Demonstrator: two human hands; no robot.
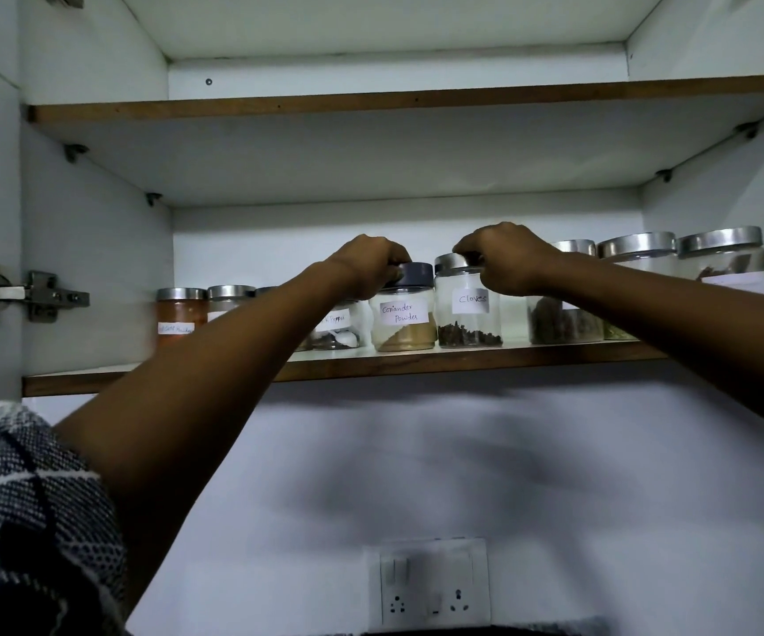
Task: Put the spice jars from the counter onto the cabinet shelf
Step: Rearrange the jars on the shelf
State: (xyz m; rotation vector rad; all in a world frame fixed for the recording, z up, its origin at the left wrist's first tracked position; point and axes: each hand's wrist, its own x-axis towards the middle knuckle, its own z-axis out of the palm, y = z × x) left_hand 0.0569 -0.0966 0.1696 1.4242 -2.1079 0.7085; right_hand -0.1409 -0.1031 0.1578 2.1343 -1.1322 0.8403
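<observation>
1. The left hand (pixel 366 266) has its fingers curled over the dark lid of the coriander powder jar (pixel 404 314), gripping it from above. The jar stands upright on the cabinet shelf (pixel 416 360), directly below that hand and near the shelf's front edge.

2. The right hand (pixel 506 263) has its fingers curled round the metal lid of the cloves jar (pixel 469 309), which stands upright just beside the coriander powder jar, to the inner side of this hand's wrist. Whether the two jars touch I cannot tell.

3. Risk: both jars sit close to the front edge. If either hand drags back while letting go, a jar could likely tip off the shelf.

4. Risk: holding by the lid alone. If a lid is loose, any lift or twist could separate it from the glass and spill the contents.

5. Risk: the black pepper jar (pixel 336 330) stands just below and behind the left wrist, partly hidden by it. A careless withdrawal of the forearm could knock it, or the orange powder jar (pixel 181 316) further outward of that hand.

6. Risk: the right forearm crosses in front of the large steel-lidded jars (pixel 637 268) beyond that hand's outer side; lowering the arm sideways could sweep them.

7. The view looks upward at the shelf, so no table shows; whether more jars remain there cannot be judged.
</observation>
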